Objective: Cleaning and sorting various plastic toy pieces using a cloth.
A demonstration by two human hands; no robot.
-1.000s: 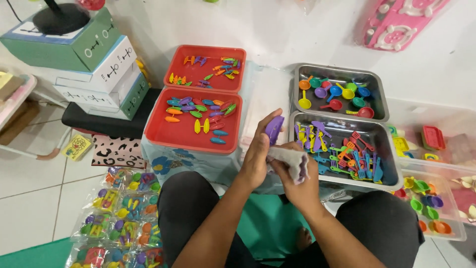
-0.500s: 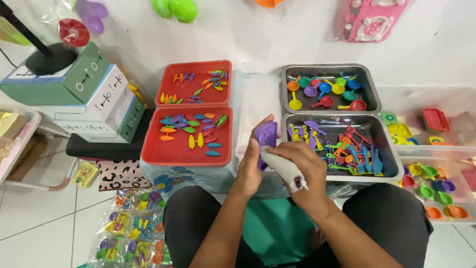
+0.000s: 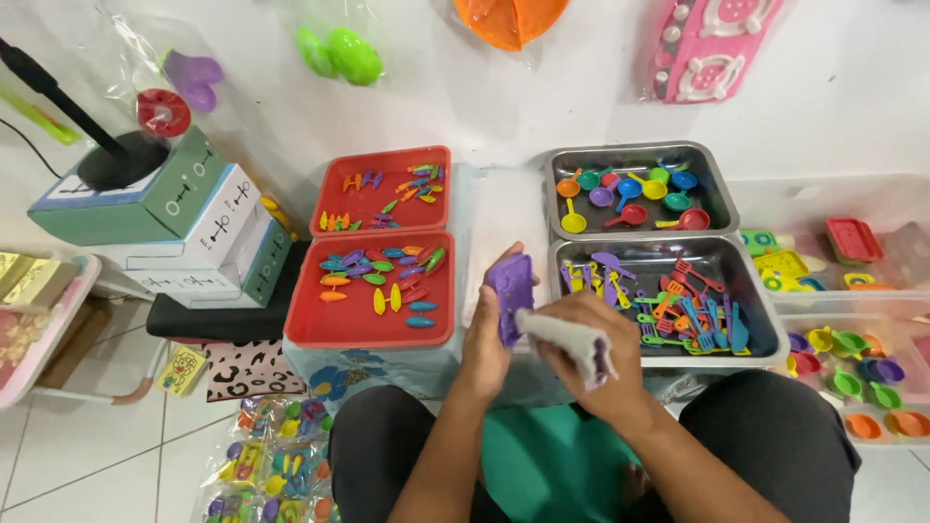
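Both forearms come up from the bottom of the frame and meet in the middle, bare from the elbows down. Left hand [image 3: 487, 334] sits with its back toward the camera, wrist pretty much straight, fingers curled away and up, thumb side turned toward the other hand, pinched shut on what it grips. Right hand [image 3: 593, 334] is just beside it, practically touching at the fingertips, knuckles up and fingers bent into a closed clamp, wrist cocked a bit inward. The right forearm angles in from the lower right, the left one rises more steeply from below. Knees spread wide either side of the arms.
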